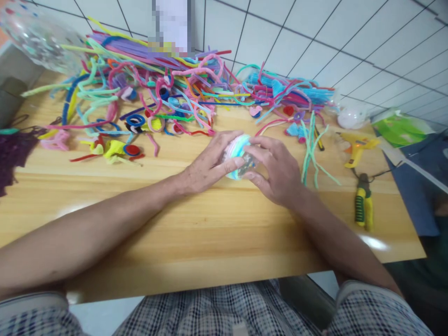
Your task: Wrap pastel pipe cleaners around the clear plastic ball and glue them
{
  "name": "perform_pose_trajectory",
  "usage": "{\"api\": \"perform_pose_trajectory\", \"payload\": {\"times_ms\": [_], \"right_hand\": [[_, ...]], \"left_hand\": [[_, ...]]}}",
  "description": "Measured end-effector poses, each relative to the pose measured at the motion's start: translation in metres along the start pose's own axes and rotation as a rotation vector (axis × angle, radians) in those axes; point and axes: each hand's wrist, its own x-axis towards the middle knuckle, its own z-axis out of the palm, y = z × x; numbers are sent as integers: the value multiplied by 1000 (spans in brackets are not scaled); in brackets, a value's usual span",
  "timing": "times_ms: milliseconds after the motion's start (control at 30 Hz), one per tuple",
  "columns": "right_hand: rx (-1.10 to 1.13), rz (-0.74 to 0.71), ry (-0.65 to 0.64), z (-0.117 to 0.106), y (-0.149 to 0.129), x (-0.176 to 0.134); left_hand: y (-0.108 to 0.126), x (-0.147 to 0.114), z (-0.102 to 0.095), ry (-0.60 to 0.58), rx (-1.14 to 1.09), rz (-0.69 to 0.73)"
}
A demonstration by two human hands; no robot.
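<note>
Left grip [210, 163] and right grip [280, 168] are cradling one striped ball [239, 148] between them, over the middle of the counter [210, 242]. The left grip is curving around the ball's left and far sides, its thumb lying across the near face; the right grip is holding the right side, partly closed, fingertips touching the far part and thumb the near. Pastel bands are covering the ball's left part, and a clear, speckled part is showing on the right; whether the specks are sitting inside is too blurred to tell.

To the right, one pair of pliers [360, 207] is lying nearest. Beyond it, one yellow glue gun [357, 148] is resting, with several mint-green stems [308, 149] crossing to its left. Farther, a heap of fuzzy stems [163, 84] is spreading from left to centre, too tangled to count; one mostly blue bundle [280, 88] is lying to its right. One clear ball [352, 116] is sitting far right, near one green-and-clear packet [401, 128], its contents too blurred to name.
</note>
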Motion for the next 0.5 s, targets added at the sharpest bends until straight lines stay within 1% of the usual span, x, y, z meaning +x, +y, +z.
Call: {"api": "perform_pose_trajectory", "payload": {"times_ms": [100, 267, 500], "right_hand": [[23, 35, -26, 2, -1, -1], [41, 17, -18, 6, -2, -2], [95, 94, -74, 11, -3, -5]], "left_hand": [[0, -1, -1, 1, -4, -14], [0, -1, -1, 6, -13, -25], [-3, 0, -1, 21, -36, -56]]}}
